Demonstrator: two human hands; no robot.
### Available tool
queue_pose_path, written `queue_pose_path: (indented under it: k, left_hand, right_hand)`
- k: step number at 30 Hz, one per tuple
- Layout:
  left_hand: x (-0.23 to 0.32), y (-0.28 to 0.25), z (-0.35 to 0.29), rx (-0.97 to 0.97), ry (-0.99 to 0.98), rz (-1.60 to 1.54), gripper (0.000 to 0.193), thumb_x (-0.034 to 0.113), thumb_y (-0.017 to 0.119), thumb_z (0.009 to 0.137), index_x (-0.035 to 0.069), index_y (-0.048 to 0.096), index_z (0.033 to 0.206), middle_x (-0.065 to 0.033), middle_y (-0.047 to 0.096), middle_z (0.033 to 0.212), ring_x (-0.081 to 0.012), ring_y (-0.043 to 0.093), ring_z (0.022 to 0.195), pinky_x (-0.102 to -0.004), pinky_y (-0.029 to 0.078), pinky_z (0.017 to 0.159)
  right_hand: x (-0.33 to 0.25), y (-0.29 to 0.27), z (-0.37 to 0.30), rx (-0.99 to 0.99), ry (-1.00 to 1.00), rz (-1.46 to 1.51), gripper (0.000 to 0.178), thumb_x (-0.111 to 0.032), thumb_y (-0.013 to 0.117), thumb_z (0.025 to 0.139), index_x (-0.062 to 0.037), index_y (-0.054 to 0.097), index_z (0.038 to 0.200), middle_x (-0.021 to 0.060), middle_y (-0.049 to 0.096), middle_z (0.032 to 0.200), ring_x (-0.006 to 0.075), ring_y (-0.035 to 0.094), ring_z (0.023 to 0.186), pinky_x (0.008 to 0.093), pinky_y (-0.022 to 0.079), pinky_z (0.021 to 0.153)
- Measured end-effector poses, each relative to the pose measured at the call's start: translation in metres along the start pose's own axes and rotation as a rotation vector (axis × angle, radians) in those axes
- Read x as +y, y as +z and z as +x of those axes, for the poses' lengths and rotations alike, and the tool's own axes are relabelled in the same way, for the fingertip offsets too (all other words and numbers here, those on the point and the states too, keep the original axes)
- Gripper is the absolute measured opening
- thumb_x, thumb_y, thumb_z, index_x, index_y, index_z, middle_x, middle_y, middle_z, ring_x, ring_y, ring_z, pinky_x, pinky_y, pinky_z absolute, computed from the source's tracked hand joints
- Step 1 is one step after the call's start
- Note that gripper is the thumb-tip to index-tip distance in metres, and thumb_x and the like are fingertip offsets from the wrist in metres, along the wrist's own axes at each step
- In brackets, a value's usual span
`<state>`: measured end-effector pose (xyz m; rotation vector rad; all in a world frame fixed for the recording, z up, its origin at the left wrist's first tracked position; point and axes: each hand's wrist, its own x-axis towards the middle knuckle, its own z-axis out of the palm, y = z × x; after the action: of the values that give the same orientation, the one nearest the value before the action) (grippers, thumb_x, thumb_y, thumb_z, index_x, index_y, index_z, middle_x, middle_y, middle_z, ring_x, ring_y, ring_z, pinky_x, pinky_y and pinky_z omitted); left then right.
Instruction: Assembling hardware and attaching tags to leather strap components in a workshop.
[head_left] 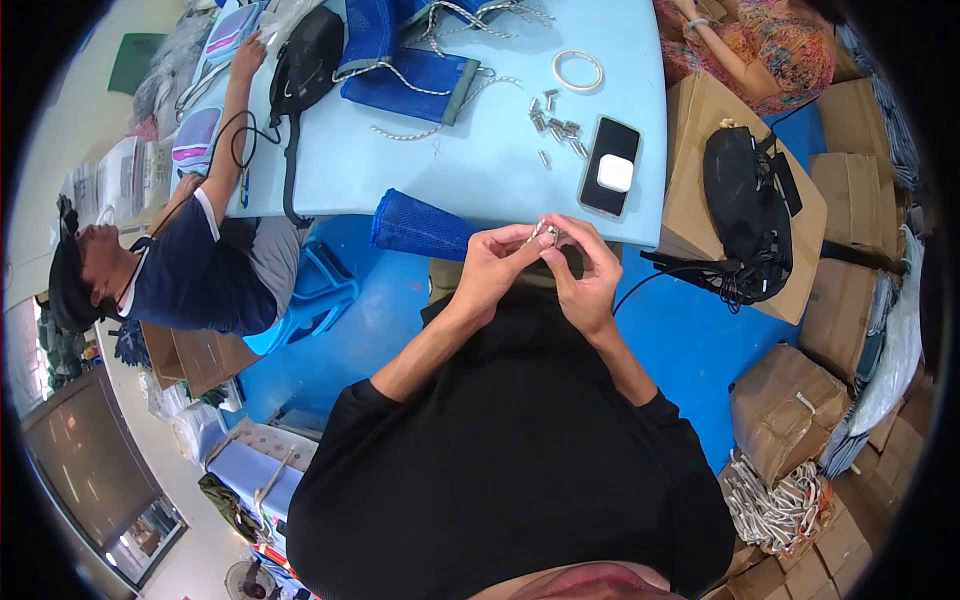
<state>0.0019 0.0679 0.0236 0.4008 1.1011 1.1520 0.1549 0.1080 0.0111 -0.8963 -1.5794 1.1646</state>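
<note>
Pinching a small silvery thing (548,231), the left hand (488,266) and the right hand (587,272) are close together. The grip of each hand is closed on it, with thumb and fingertips. It is too tiny to tell all its parts. It is up by the near edge of the counter (480,165), in front of a black shirt (510,440). A blue mesh piece (420,226) is just beside the left hand, at the same edge. On the counter, past the right hand, lies a black phone (608,170) with a white case (615,173) on top. Little silver bits (562,130) lie near the phone, and a pale ring (578,71) is farther back. Blue bags (410,88) with stripy cords (425,132) lie at the far side, next to a black bag (306,62). A person in a dark blue top (205,270) is at the left, with one arm over the counter
</note>
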Motion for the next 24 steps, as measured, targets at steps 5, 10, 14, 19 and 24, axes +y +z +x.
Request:
queue_pose_path:
  k: [5,10,14,19,24]
  left_hand:
    - [0.004,0.003,-0.002,-0.016,0.064,0.012,0.021,0.02,0.077,0.099,0.006,0.079,0.115,0.0071,0.072,0.091,0.0034,0.04,0.065,-0.0207,0.022,0.054]
    - [0.0,0.002,-0.004,-0.006,0.154,0.042,0.022,0.016,0.075,0.1,0.003,0.079,0.117,0.0006,0.076,0.096,-0.0032,0.061,0.083,-0.0208,0.046,0.073]
    - [0.0,-0.011,-0.006,-0.032,0.187,0.102,0.02,0.011,0.073,0.1,-0.002,0.078,0.115,-0.0048,0.078,0.102,-0.0063,0.067,0.095,-0.024,0.053,0.086]
    - [0.006,-0.011,-0.016,-0.041,0.182,0.375,0.02,0.013,0.074,0.099,-0.002,0.079,0.111,-0.0045,0.078,0.094,-0.006,0.067,0.087,-0.023,0.053,0.077]
    - [0.016,-0.002,-0.026,0.034,0.28,0.432,0.018,0.011,0.074,0.099,-0.003,0.079,0.11,-0.0031,0.076,0.09,-0.0042,0.062,0.078,-0.0217,0.049,0.067]
  right_hand:
    - [0.002,0.001,-0.001,0.008,0.105,0.107,0.033,-0.004,0.077,0.093,0.0028,0.071,0.125,0.0131,0.072,0.115,0.0201,0.07,0.098,0.0304,0.057,0.086]
    - [-0.004,-0.005,0.005,-0.023,-0.041,-0.096,0.032,-0.006,0.079,0.092,0.0038,0.072,0.121,0.0129,0.072,0.108,0.0199,0.072,0.094,0.0308,0.057,0.082]
    - [-0.001,-0.012,0.007,-0.024,-0.046,-0.119,0.031,0.0,0.078,0.09,0.004,0.073,0.12,0.0115,0.072,0.098,0.0188,0.073,0.088,0.029,0.058,0.077]
    - [0.001,-0.018,0.005,-0.061,-0.121,-0.181,0.034,0.01,0.076,0.088,0.0045,0.072,0.121,0.0109,0.071,0.094,0.0184,0.071,0.082,0.0287,0.057,0.073]
    - [-0.004,-0.016,0.004,-0.092,-0.169,-0.186,0.037,0.018,0.072,0.084,0.0062,0.072,0.119,0.0128,0.071,0.093,0.0207,0.068,0.078,0.0305,0.056,0.07]
